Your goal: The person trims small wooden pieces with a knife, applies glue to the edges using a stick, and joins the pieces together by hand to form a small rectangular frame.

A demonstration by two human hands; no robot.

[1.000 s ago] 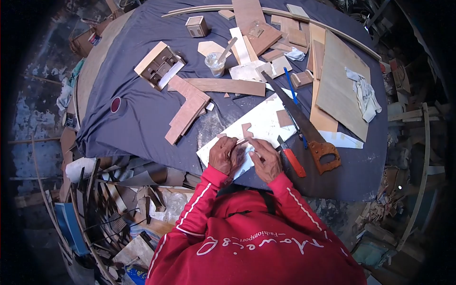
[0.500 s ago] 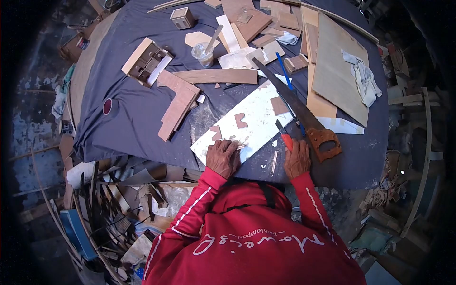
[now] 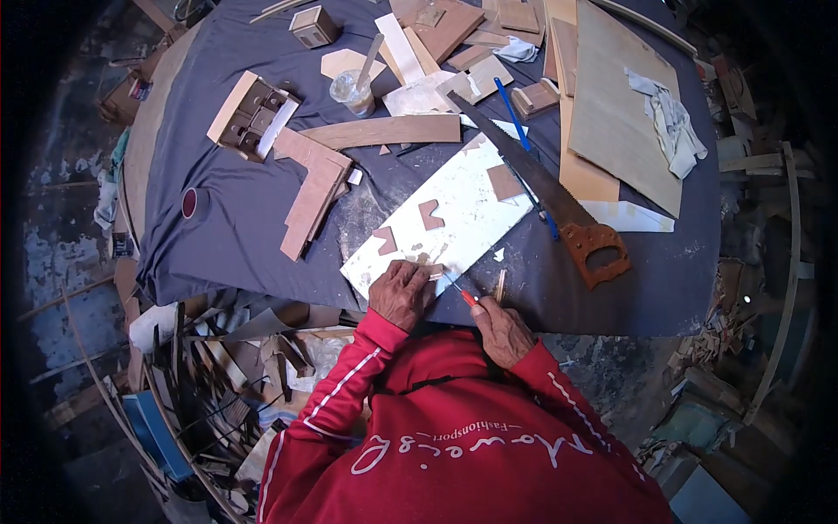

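Note:
My left hand (image 3: 400,295) is closed at the near end of a white board (image 3: 478,210), pinching a small wood piece (image 3: 436,272) against it. In my right hand (image 3: 506,334) is a red-handled utility knife (image 3: 470,298), its blade pointing at that small piece. Two notched brown pieces (image 3: 430,215) and a square brown piece (image 3: 504,183) lie farther up the board. Thin wood strips (image 3: 501,284) rest on the dark cloth just beyond my right hand.
A handsaw (image 3: 559,196) and a blue hacksaw (image 3: 511,113) lie along the board's right side. Beyond are a plastic cup with a stick (image 3: 353,93), a wooden compartment box (image 3: 255,116) and an L-shaped wood piece (image 3: 307,192). Large plywood sheets (image 3: 624,105) cover the right side.
My right hand has swung left with the knife, bringing the blade from the cloth to the small piece at my left fingertips. My left hand stays on the board; the view has shifted slightly.

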